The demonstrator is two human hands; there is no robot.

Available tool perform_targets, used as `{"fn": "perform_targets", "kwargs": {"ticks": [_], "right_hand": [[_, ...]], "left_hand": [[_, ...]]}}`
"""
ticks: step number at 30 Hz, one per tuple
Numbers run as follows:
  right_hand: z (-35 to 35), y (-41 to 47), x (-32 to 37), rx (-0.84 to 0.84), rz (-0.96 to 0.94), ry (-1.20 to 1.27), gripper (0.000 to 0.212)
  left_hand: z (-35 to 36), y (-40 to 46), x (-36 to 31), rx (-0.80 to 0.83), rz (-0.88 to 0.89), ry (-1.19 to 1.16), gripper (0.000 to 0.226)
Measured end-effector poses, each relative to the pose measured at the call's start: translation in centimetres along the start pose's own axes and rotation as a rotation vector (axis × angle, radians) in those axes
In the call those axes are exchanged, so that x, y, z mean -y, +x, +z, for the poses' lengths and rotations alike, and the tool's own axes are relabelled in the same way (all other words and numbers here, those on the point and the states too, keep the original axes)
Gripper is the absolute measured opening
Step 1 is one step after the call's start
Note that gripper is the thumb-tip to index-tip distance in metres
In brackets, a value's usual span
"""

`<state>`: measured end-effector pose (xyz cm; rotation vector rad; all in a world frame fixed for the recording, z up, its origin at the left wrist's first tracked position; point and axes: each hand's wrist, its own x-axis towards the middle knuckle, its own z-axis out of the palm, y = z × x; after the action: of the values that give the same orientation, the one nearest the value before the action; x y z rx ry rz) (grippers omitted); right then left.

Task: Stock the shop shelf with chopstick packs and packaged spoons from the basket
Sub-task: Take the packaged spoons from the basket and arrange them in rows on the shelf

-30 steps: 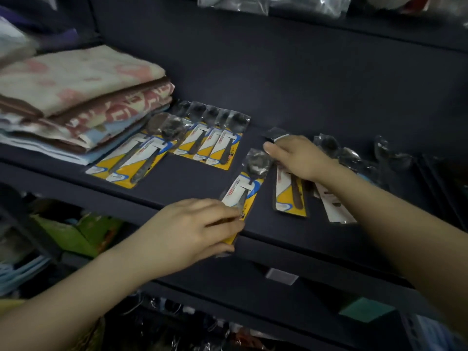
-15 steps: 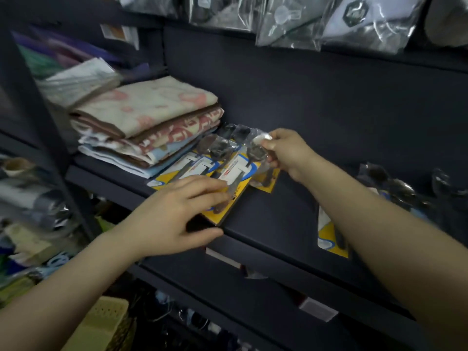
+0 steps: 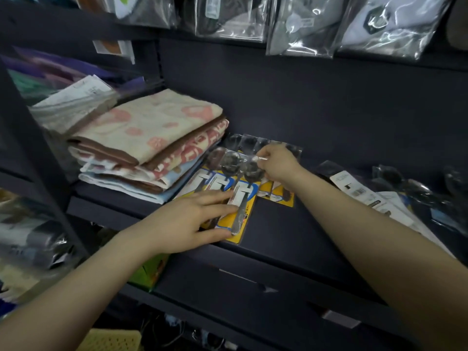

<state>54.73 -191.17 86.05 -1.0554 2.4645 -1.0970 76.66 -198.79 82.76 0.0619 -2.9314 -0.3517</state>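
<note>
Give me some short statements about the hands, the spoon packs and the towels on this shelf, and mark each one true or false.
1. The left hand rests on a spoon pack at the shelf front. True.
2. The right hand hangs free above the shelf. False: its fingers pinch the pack's top end.
3. Folded towels lie left of the spoon packs. True.
4. The towels lie on top of the held pack. False: they lie beside it.
5. Bagged goods sit above. True.
</note>
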Motion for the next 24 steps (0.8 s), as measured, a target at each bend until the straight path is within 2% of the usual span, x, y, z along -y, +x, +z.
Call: {"fn": "perform_targets", "kwargs": {"ticks": [5, 9, 11, 14, 17, 24], "right_hand": [[-2.2, -1.8, -0.7, -0.075, -0.161, -0.267, 0.027], [-5.2, -3.1, -3.8, -0.125, -0.16, -0.468, 0.023], [-6.5, -3.4, -5.4, -0.153, -0.122, -0.56, 0.026], [-7.7, -4.1, -6.5, -0.175, 0.034, -0.692, 0.04], [-8.2, -4.6, -7.3, -0.209, 0.137, -0.721, 0.047], [-9.2, -5.3, -8.2, -0.21, 0.233, -0.753, 0.046]], "left_hand": [[0.1, 0.5, 0.1, -0.061, 0.024, 0.039, 0.074], [0.3, 1.1, -0.9, -0.102, -0.037, 0.114, 0.086], [0.5, 1.5, -1.4, -0.118, -0.065, 0.154, 0.083], [0.8, 1.8, -1.4, -0.121, -0.048, 0.187, 0.069], [0.9, 2.0, -1.3, -0.143, -0.031, 0.222, 0.056], [0.7, 3.1, -1.4, -0.183, 0.007, 0.22, 0.062]]}}
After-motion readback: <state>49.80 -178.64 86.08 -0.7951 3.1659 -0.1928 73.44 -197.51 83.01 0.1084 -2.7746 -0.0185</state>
